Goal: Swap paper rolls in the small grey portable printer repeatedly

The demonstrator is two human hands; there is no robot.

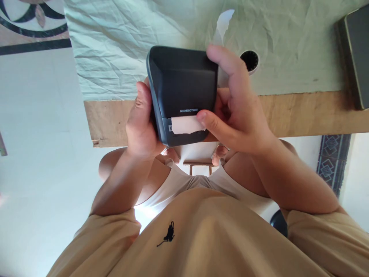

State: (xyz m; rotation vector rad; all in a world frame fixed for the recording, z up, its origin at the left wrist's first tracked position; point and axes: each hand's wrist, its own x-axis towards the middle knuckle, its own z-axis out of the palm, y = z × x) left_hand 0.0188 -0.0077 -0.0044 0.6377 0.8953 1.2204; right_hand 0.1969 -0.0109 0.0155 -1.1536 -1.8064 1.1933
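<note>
A black label printer (pixel 183 84) marked NIIMBOT is held up over the table's near edge, between both hands. White label paper (pixel 184 126) with a torn edge sticks out of its front slot. My left hand (pixel 141 125) is wrapped round the printer's left side, its thumb along the side and the other fingers hidden underneath. My right hand (pixel 240 104) grips the right side. Its thumb rests at the right end of the paper, and the index finger touches the far right corner.
A green cloth (pixel 115 46) covers the table, leaving a bare wooden edge (pixel 302 113) at the front. Beyond my right hand lie a torn paper strip (pixel 224 24) and a small round container (pixel 250 61), dark inside. At the far right is a dark flat object (pixel 357 57).
</note>
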